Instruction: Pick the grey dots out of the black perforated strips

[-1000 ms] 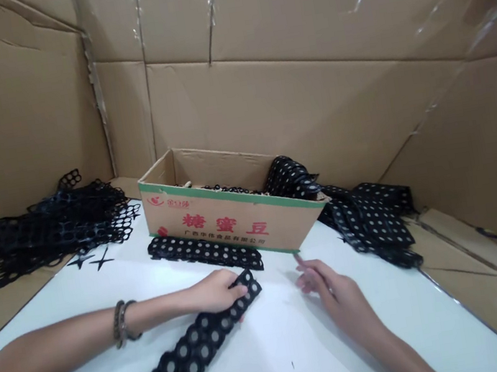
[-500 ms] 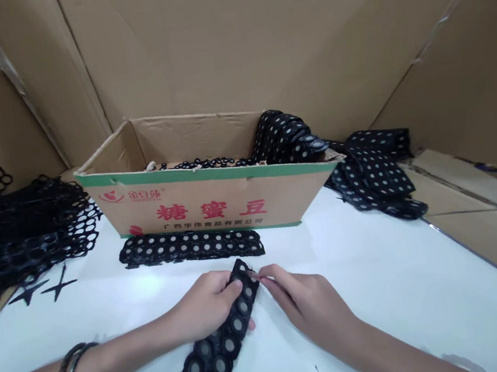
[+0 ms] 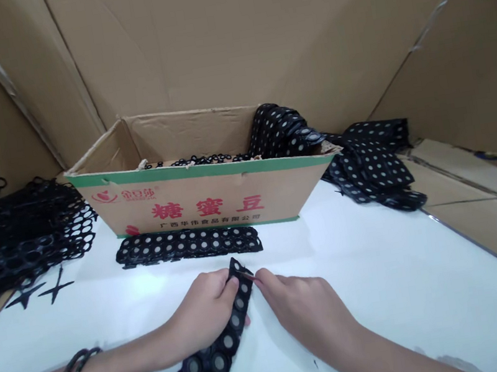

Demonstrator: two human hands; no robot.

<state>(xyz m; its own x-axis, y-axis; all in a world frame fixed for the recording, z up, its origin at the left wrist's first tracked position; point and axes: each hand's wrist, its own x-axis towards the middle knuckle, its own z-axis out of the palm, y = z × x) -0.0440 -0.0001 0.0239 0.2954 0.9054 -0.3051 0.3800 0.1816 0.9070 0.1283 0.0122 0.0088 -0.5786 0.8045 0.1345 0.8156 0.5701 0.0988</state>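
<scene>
My left hand (image 3: 209, 308) is closed round the upper end of a black rubber-like strip (image 3: 220, 361) set with pale round discs, its thumb pressed on the face. The strip slants down toward the bottom edge. At its far right edge, my right hand (image 3: 307, 302) pinches a thin, pointed tool, probably tweezers (image 3: 246, 275), its tip touching the strip by the top discs. The tool's exact kind is hard to make out. Behind both hands, a similar black strip (image 3: 187, 246) lies flat along the front of a cardboard box (image 3: 201, 187).
Inside the box are small black rings and more strips (image 3: 284, 130). A pile of black perforated sheets (image 3: 24, 234) lies at left, with two black star-shaped scraps (image 3: 57, 287) beside it. Folded dotted strips (image 3: 372, 166) lie at right. Cardboard walls (image 3: 224, 32) surround the white table (image 3: 384, 265).
The tool's tip has shifted slightly up and left over the strip's end, and my right hand's fingers have turned inward. My left hand keeps its grip. The view has moved a little.
</scene>
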